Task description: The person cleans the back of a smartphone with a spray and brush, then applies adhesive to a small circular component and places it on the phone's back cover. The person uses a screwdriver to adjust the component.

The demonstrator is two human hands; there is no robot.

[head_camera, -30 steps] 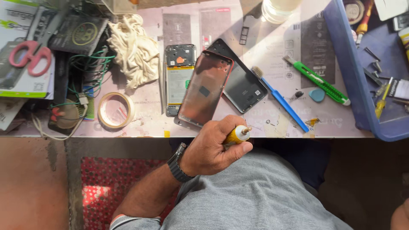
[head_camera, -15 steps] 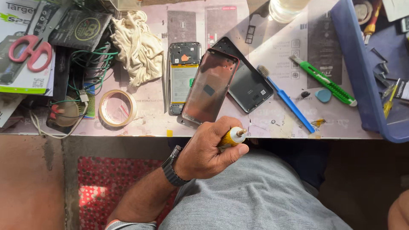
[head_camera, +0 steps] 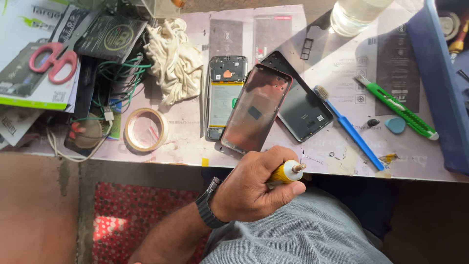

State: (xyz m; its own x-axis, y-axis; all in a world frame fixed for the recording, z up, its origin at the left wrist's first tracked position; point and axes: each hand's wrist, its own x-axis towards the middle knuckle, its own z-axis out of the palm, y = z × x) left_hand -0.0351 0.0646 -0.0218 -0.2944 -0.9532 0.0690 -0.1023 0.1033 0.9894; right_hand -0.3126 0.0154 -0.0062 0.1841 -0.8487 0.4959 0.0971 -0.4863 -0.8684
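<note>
My left hand (head_camera: pixel 251 188), with a dark watch on its wrist, is shut on a small yellow glue tube (head_camera: pixel 288 172) whose nozzle points up and to the right. It hovers just in front of the table edge (head_camera: pixel 161 160), over my lap. Right beyond it on the table lies a reddish-tinted phone frame (head_camera: pixel 255 110), leaning over an opened phone with a yellow battery (head_camera: pixel 223 95). A black back cover (head_camera: pixel 304 111) lies just to the right. My right hand is out of view.
A blue toothbrush (head_camera: pixel 349 129), a green utility knife (head_camera: pixel 396 107) and a blue pick (head_camera: pixel 394 125) lie to the right, beside a blue tray (head_camera: pixel 437 93). To the left are a tape roll (head_camera: pixel 145 129), a white cloth (head_camera: pixel 173 58), green wires (head_camera: pixel 117 73) and red scissors (head_camera: pixel 51 61). A glass jar (head_camera: pixel 356 14) stands at the back.
The view has shifted a little. My left hand keeps hold of the yellow tube near the table edge, barely moving. A glimpse of skin at the lower right corner is gone.
</note>
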